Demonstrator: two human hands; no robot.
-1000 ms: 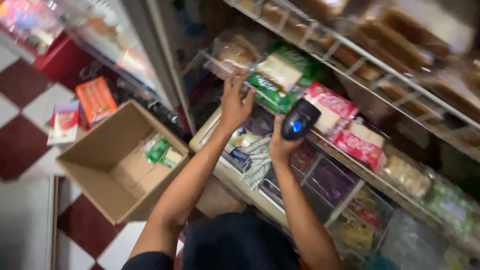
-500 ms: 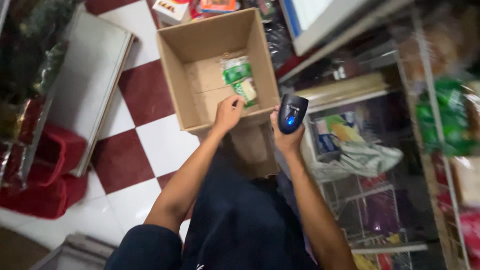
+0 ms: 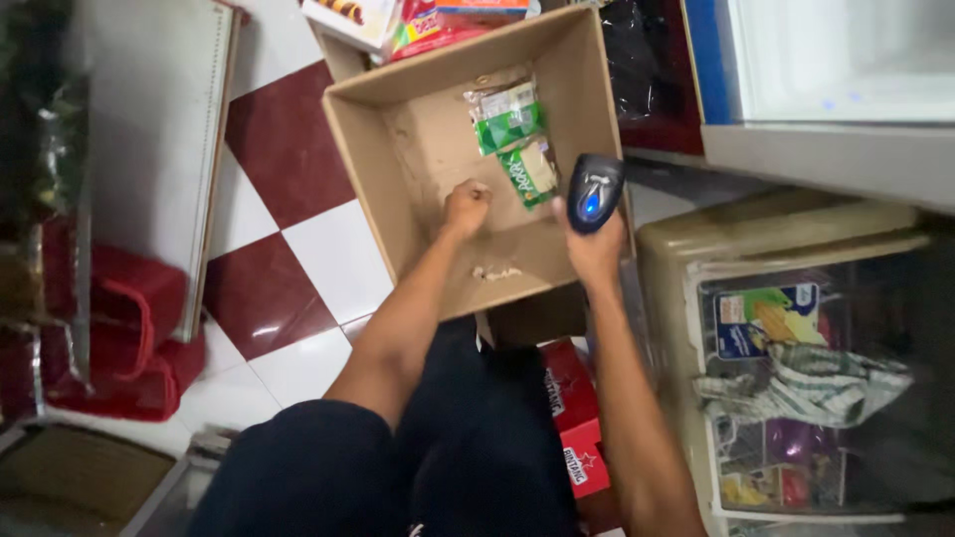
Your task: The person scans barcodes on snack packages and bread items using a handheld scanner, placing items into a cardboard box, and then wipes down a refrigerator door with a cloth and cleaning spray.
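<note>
Handheld scanner (image 3: 594, 191): dark grey, blue light on its face, gripped in right hand (image 3: 595, 249), held over right rim of cardboard box (image 3: 370, 174), just beside lower green packet.

Right hand: closed around scanner handle, head of scanner pointing up and away.

Left hand (image 3: 466, 206): inside box, curled into loose fist over bare box floor, fingers narrow; whether anything is pinched cannot be told.

Cardboard box: open-topped, brown, standing on tiled floor (image 3: 288, 259) of white and dark red squares; small pale scrap (image 3: 495, 270) on its floor near front wall.

Green snack packets (image 3: 517, 139): two, lying flat in far right part of box, one above the other, well clear of left hand.

Red carton (image 3: 575, 423): low, by the knees, below box.

Clear storage bin (image 3: 796, 388): to the right, beige rim, holding packets and a folded striped cloth.

Red bags (image 3: 129, 328): left, on floor.

Boxed snacks (image 3: 398, 20): beyond far wall of box.

Cabinet with blue edge (image 3: 816, 89): far right.
</note>
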